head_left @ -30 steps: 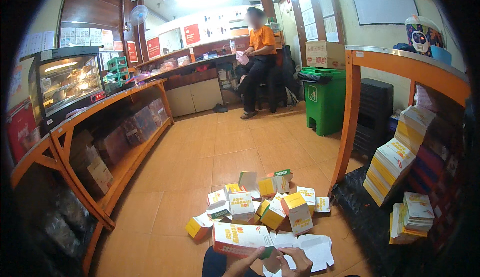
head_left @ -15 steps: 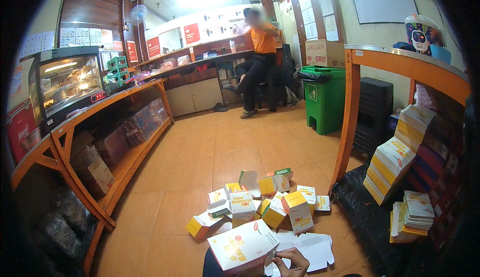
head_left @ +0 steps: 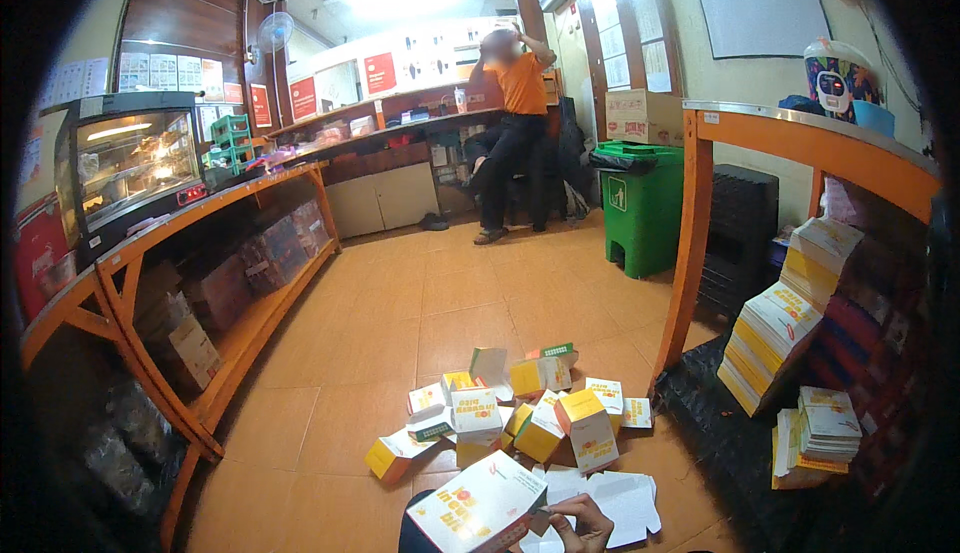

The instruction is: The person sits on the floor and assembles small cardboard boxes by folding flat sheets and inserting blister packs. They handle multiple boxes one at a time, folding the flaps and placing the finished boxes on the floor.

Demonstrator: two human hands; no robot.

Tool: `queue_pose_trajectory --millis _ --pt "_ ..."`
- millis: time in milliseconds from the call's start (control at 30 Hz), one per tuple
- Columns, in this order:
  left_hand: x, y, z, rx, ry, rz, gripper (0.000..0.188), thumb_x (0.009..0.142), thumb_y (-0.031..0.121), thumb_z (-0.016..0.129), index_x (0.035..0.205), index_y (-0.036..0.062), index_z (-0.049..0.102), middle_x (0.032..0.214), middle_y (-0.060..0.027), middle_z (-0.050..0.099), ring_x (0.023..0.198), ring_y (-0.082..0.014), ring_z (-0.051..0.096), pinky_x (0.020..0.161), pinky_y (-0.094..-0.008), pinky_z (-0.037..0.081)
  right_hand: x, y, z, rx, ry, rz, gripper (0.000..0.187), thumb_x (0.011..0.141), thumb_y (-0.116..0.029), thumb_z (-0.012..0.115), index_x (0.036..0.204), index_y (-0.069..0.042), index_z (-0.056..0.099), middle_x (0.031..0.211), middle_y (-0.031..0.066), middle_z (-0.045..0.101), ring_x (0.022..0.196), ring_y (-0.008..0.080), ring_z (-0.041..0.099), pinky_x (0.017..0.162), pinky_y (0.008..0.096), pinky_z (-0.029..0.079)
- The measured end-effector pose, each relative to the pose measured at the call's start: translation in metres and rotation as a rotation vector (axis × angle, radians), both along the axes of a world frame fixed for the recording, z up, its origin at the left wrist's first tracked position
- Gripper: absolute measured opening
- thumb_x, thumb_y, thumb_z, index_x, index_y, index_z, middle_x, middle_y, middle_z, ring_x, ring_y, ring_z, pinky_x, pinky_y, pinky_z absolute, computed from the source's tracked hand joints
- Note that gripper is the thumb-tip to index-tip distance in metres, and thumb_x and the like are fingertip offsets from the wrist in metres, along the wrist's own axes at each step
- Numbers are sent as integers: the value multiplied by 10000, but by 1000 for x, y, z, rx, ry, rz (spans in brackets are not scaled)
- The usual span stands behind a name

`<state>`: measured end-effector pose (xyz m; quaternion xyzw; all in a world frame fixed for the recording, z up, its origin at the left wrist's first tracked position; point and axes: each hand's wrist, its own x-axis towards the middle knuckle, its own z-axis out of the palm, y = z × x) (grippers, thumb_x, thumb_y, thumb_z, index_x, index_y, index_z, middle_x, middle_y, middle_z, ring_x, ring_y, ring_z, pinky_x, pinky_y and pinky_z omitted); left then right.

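The work in hand looks like folding flat cardboard blanks into small boxes. At the near edge, the right hand (head_left: 580, 525) pinches the right side of a white and orange box (head_left: 478, 511) with curled fingers; the box sits tilted over the person's lap, apparently folded into shape already. The left hand is hidden under or behind the box, so whether it grips cannot be told.

Judging from the floor, a good share is done: a heap of folded boxes (head_left: 520, 415), roughly 12, lies just beyond the lap on the orange tiles. Flat white blanks (head_left: 620, 498) lie to the right of the held box, and tall stacks of flat blanks (head_left: 790, 318) lean under the counter on the right, so a lot appears left.

Compared with 0.5 s ago, the box is lower and more level, with its printed top turned up, and the right hand has moved to its right edge. The far person in the orange shirt (head_left: 520, 83) now raises an arm to the head.
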<state>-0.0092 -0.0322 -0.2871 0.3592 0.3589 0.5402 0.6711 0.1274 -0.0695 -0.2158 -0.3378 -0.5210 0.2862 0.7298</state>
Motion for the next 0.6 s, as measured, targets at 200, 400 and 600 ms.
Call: queue_pose_trajectory --millis 200,400,600 --pt "2 0 -1 9 17 -8 329 960 182 682 1220 -11 621 1169 -95 658 1086 -206 614 934 -325 497 -2 3 -11 -41 -27 -16 90 857 40 701 938 12 731 871 107 683 872 193 633 781 333 496" --pt "3 -2 -2 21 35 -19 324 958 177 683 1215 -10 622 1161 -95 659 1078 -205 615 926 -323 498 -20 14 -18 90 -528 -346 185 836 -73 731 1003 -6 688 987 131 627 708 239 652 587 298 514" --pt "4 -2 -4 42 60 -52 319 956 172 685 1209 -10 622 1154 -94 659 1070 -204 616 919 -320 500 -23 17 -39 -10 -627 -290 681 841 -106 644 1472 -51 393 1396 187 507 1112 324 615 896 423 529"
